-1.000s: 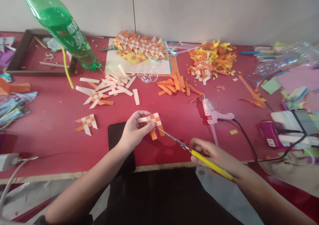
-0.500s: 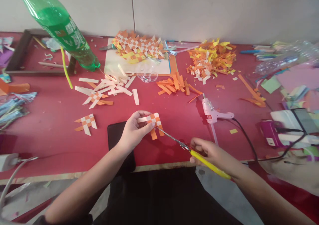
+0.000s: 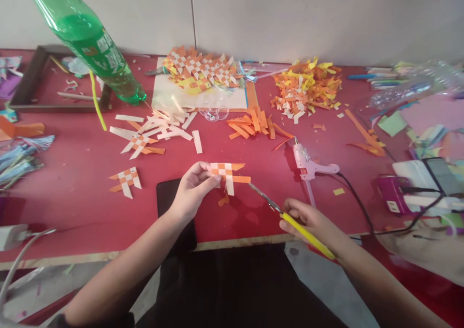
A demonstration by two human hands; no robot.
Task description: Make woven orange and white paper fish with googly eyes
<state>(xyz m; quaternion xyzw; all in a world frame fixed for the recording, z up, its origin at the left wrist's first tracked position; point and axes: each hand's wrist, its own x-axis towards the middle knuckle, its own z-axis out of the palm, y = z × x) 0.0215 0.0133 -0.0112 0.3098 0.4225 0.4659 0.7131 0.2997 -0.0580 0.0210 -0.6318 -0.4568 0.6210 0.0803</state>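
Note:
My left hand (image 3: 191, 189) pinches a small woven square of orange and white paper strips (image 3: 226, 173) above the red table (image 3: 83, 197). Loose strip ends stick out of it to the right and downward. My right hand (image 3: 308, 220) grips yellow-handled scissors (image 3: 286, 216), whose blades point up-left and stop just right of the woven square. A cut orange snippet (image 3: 223, 201) lies on the table under the square. A black phone (image 3: 167, 197) lies flat beneath my left wrist.
A pink glue gun (image 3: 308, 166) with a black cord lies right of the scissors. Another woven piece (image 3: 126, 179) sits to the left, with loose white strips (image 3: 159, 127) and orange strips (image 3: 252, 123) behind. A green bottle (image 3: 94, 47), a stack of woven pieces (image 3: 199, 69) and a scrap pile (image 3: 308, 88) stand farther back.
The woven square has been turned in my left hand, so its orange ends now point right. An orange end has been cut off and lies on the table. The scissors drew back to the right.

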